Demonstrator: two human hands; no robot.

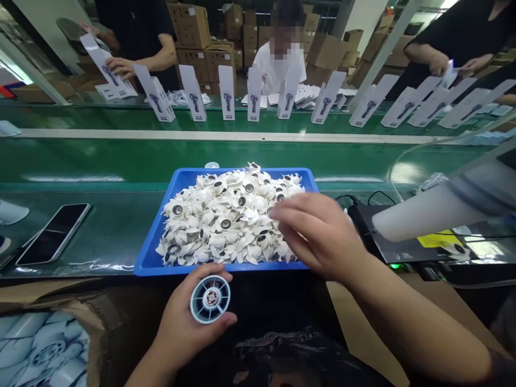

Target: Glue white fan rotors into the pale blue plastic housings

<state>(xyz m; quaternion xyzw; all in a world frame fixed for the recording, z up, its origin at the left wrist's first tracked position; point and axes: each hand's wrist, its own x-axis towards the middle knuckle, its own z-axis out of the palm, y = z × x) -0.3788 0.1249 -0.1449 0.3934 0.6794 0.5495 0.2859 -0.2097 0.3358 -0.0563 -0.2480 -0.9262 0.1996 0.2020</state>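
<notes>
My left hand (pixel 189 317) is closed around a light blue round fan housing (pixel 196 314). Its spoked end faces me, and copper-coloured windings show at the centre. Just beyond it, a blue tray (pixel 155 236) is heaped with small white fan blades (pixel 229 215), many with dark round hubs. Over the tray's right side is my right hand (pixel 322 228), somewhat blurred, its fingers stretched out and apart. The fingertips are close to the fan blades; I see nothing held, and cannot tell whether they touch.
A phone (pixel 54 234) lies left of the tray. At lower left, a carton (pixel 100 333) holds light blue housings. A black device (pixel 387 244) and a pale tube-shaped object (pixel 427 209) are at right. White boxes (pixel 227 97) line the green belt (pixel 141 158); several people work beyond.
</notes>
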